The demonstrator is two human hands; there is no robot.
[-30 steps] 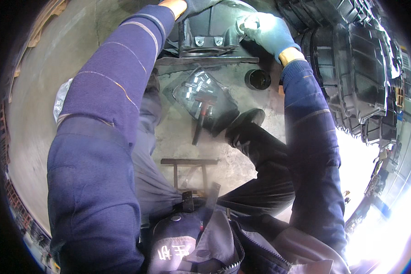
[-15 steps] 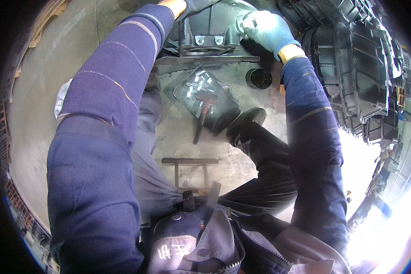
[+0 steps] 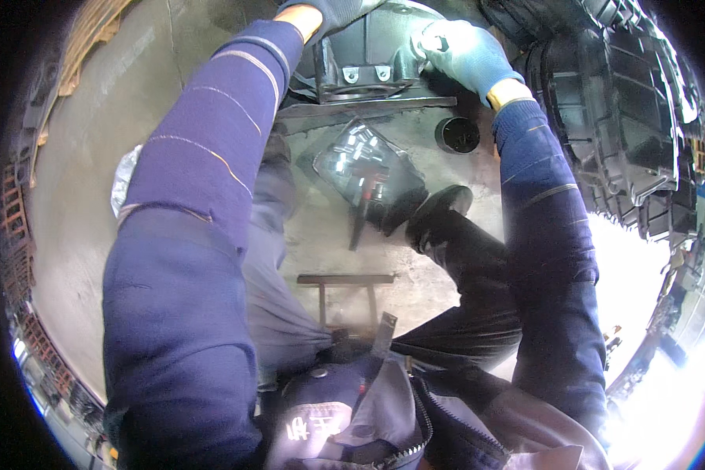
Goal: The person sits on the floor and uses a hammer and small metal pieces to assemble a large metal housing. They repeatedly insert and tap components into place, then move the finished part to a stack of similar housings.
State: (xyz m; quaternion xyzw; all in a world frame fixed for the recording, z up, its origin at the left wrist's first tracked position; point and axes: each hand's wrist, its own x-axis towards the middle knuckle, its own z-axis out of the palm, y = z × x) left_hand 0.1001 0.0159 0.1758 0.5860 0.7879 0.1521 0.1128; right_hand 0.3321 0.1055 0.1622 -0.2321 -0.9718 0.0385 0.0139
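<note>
A large dark moulded part (image 3: 368, 51) with two small metal tabs on its near side stands at the top of the view. My left hand (image 3: 338, 12), in a grey glove, reaches to its far left side; the upper edge cuts off the fingers. My right hand (image 3: 471, 56), in a pale blue glove, is at the part's right corner. Its thumb and fingers are closed together there, and glare hides what they hold. Between my feet lies a shallow tray (image 3: 406, 171) with several short shiny metal cylinders (image 3: 362, 143). A hammer (image 3: 363, 205) with a dark handle rests across it.
A dark bar (image 3: 368, 106) runs along the part's near side. Right of the tray stands a round black container (image 3: 457, 135). Large black ribbed mouldings (image 3: 615, 117) are stacked at the right. A low metal frame (image 3: 346, 280) sits between my legs, and clear plastic (image 3: 124, 180) lies at the left.
The whole view has shifted slightly, so things sit a little farther right. Both hands stay at the part, with the right one still closed at its corner.
</note>
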